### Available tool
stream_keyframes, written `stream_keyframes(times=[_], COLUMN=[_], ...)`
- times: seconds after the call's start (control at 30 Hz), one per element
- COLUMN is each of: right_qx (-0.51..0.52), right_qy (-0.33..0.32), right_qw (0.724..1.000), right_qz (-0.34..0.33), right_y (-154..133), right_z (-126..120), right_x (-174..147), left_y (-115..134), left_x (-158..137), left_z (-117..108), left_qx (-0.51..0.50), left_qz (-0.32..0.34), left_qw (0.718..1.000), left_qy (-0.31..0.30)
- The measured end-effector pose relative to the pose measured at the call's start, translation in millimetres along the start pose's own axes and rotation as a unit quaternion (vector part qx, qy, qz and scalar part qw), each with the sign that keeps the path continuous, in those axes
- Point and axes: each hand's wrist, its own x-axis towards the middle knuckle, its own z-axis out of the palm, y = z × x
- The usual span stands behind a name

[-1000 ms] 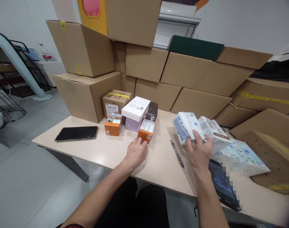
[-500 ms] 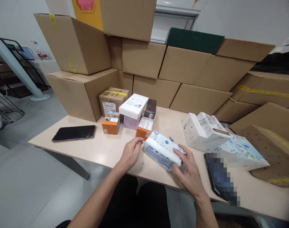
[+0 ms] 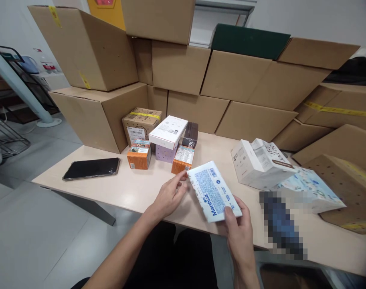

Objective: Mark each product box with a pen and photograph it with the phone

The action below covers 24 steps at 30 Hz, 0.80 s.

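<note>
At left, left hand (image 3: 170,197) loosely curled at edge of Manhua packet (image 3: 211,192); impossible to tell if gripping. Next, above tabletop (image 3: 125,184), same packet, just turned to show printed side, now better placed for reading. At right, right hand (image 3: 240,224) with grip closed on packet's near corner.

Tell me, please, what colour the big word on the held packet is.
Blue, on the packet in the right hand; head view shows it.

Right hand (image 3: 238,230) gripping Manhua tissue pack (image 3: 214,192), left hand (image 3: 170,194) beside it, boxes behind (image 3: 191,108)
</note>
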Motion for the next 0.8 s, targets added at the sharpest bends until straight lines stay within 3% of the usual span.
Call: stream_keyframes(times=[0.07,0.17,0.23,0.33,0.43,0.53,0.63,0.73,0.8], right_qx=[-0.005,-0.142,-0.226,-0.27,-0.279,-0.288,-0.327,-0.329,-0.285], right_qy=[-0.049,-0.111,-0.115,-0.054,0.044,0.075,0.081,0.104,0.107], right_qw=[0.998,0.983,0.967,0.961,0.953,0.925,0.885,0.868,0.891], right_qz=[0.032,0.044,0.035,-0.009,-0.109,-0.236,-0.322,-0.358,-0.337], right_y=[-3.6,-8.7,-11.2,-12.1,-9.6,-5.6,-1.1,3.8,6.1], right_z=[-0.7,-5.8,-9.7,-12.6,-8.3,6.8,29.7,44.6,43.0], right_x=[-6.0,-9.8,-9.9,-10.5,-16.7,-28.3,-36.6,-35.0,-30.1], left_y=[-1.0,-5.2,-8.4,-12.2,-14.3,-15.3,-16.8,-18.5,-19.1], left_x=[-0.6,-0.8,-0.7,-0.5,-0.3,-0.3,-0.3,0.0,0.4], left_z=[0.6,2.2,3.6,6.2,8.3,9.5,10.5,11.0,10.6], left_qx=[-0.016,-0.005,0.031,0.084,0.099,0.101,0.099,0.092,0.086], left_qz=[0.013,0.018,0.022,0.038,0.045,0.049,0.053,0.062,0.071], left_qw=[1.0,1.0,0.999,0.996,0.994,0.994,0.994,0.994,0.993], left_qy=[-0.017,-0.022,-0.022,-0.02,-0.012,-0.007,0.003,0.01,0.025])
